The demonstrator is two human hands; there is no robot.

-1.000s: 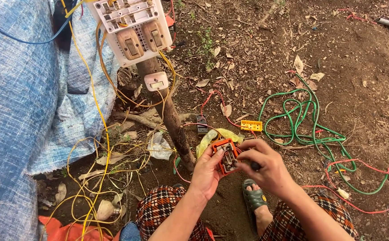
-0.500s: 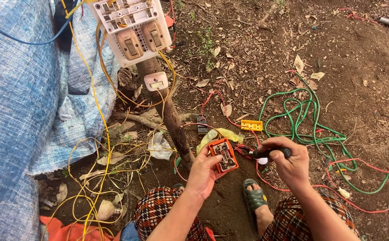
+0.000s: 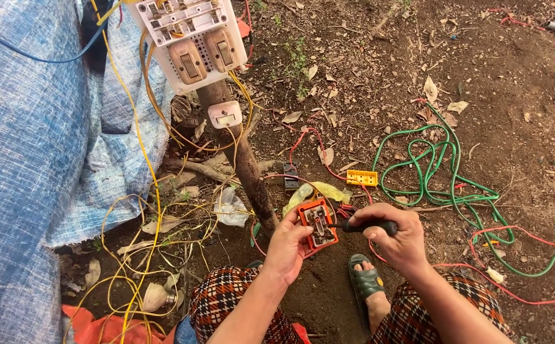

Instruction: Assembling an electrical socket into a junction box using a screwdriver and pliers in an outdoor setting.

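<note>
Orange switch box [image 3: 317, 224] in left hand [image 3: 288, 247]; right hand [image 3: 397, 234] holds screwdriver [image 3: 361, 225].

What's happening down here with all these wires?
A person crouches on bare dirt. The left hand holds a small orange switch box, and the right hand points a black-handled screwdriver into its open face. A white switch panel is fixed to a wooden post in front, with yellow wires hanging from it and a green cable coiled on the ground.

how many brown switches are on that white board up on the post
2. Both sit side by side in the lower half of the white board: the left brown switch and the right brown switch. Others may lie beyond the frame's top.
</note>
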